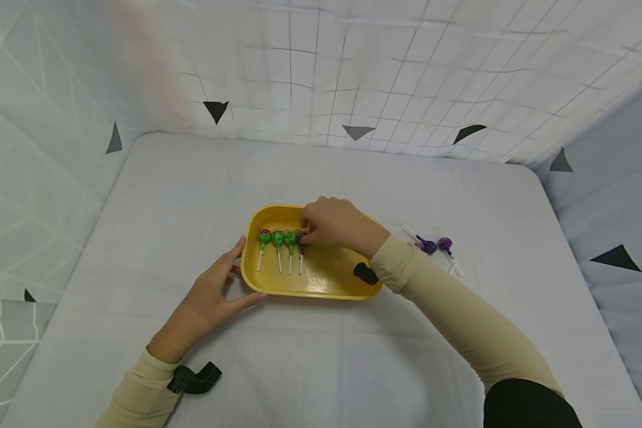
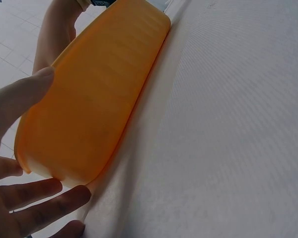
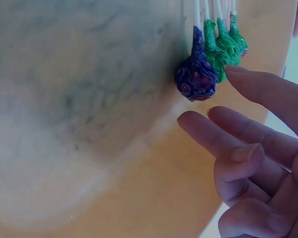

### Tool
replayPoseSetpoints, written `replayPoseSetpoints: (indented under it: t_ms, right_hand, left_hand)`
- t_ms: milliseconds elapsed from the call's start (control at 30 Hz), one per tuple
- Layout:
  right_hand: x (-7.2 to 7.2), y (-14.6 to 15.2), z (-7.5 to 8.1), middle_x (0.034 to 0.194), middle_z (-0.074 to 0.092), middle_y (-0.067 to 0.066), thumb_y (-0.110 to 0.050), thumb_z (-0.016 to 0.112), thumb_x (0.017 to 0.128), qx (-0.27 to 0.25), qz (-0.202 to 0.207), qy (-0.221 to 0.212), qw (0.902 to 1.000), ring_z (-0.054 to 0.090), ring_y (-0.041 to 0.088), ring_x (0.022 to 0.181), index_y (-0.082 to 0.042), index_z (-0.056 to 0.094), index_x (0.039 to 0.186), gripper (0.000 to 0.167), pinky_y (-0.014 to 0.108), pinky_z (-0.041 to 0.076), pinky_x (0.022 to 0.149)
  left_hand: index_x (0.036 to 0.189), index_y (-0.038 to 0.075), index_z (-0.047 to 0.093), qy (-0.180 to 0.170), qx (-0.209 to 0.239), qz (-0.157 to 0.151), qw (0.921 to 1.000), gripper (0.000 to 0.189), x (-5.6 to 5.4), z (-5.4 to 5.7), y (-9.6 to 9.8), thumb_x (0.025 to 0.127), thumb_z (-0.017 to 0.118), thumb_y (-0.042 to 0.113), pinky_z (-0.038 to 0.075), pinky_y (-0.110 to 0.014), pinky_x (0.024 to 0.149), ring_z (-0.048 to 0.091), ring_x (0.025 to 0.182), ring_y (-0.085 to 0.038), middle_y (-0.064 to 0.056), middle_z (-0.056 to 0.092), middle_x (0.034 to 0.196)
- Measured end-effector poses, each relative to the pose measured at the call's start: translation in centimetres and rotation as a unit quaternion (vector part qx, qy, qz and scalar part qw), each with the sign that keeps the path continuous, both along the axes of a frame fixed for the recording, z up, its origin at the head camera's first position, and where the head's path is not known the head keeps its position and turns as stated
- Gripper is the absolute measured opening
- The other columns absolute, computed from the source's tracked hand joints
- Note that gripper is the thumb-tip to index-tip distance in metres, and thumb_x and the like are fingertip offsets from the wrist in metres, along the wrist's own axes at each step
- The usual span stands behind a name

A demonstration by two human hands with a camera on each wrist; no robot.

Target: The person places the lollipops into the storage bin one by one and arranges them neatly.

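Note:
A yellow tray lies on the white-covered table. Inside, toward its left end, several lollipops stand in a row: green-wrapped lollipops and, at the right of the row, a purple lollipop, sticks toward the person. My right hand is over the tray beside that purple lollipop. In the right wrist view its thumb and fingers are apart, with nothing between them. My left hand spans the tray's near left corner. Its thumb touches the front side, and its fairly straight fingers are at the left end.
Right of the tray, loose purple lollipops lie on the table, sticks pointing different ways. White patterned sheets hang behind the table and at its sides. The right forearm crosses over the tray's right end.

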State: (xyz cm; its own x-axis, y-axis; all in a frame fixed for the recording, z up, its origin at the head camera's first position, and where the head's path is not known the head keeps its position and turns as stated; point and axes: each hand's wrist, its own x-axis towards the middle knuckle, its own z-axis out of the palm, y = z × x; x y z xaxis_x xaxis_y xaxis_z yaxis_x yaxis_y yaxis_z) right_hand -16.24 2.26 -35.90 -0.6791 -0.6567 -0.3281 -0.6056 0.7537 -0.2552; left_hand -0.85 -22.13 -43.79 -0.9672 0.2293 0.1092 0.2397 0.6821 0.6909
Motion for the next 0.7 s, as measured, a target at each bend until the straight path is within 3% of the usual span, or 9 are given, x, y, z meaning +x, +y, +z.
replayPoseSetpoints:
  t_ms: [367,700]
  right_hand:
    - [0.4,2.9,1.7,0.108,0.079,0.003,-0.034,0.075,0.096,-0.03,0.004,0.011,0.9995,0.071,0.024,0.104,-0.011,0.076,0.118,0.032,0.043,0.058,0.091]
    - [0.8,7.0,2.8,0.109,0.079,0.001,-0.035,0.076,0.095,-0.046,-0.033,0.007,0.9984,0.072,0.026,0.104,-0.012,0.074,0.123,0.037,0.043,0.059,0.089]
  left_hand:
    - [0.165,0.008,0.022,0.011,-0.004,-0.003,0.9999,0.113,0.1,0.0,0.1,0.079,0.092,0.03,0.057,-0.044,0.089,0.062,0.104,-0.023,-0.013,0.06,0.139]
    - [0.166,0.009,0.021,0.008,0.001,-0.003,1.0,0.113,0.1,0.0,0.1,0.08,0.092,0.028,0.056,-0.045,0.091,0.062,0.106,-0.023,-0.013,0.06,0.14]
